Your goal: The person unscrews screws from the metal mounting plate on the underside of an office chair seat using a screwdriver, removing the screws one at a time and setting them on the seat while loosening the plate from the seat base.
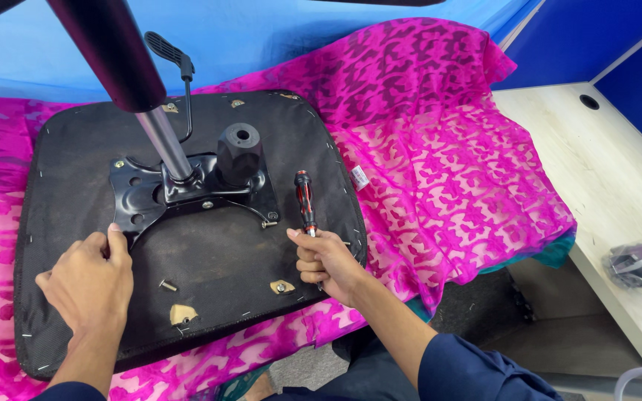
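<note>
- The chair seat (187, 245) lies upside down on a pink cloth (440, 163). Its black underside faces up, with little staples along the edge.
- The left hand (91, 286) rests flat on the seat, next to the black metal plate (187, 194). Its fingers are loose and hold nothing.
- A loose bolt (167, 285) lies on the seat just beside that hand. It could roll off and get lost if the seat is bumped.
- A shiny pole (165, 141) and a black lever (176, 63) stick up from the plate. The seat could tip if the pole is pushed hard.
- The right hand (325, 260) grips a red and black screwdriver (305, 202), with its fingers curled tight around the lower part. The handle points up and away. The tip is hidden, so it might slip and poke the seat.
- A pale worktop (596, 171) stands on the far right.
</note>
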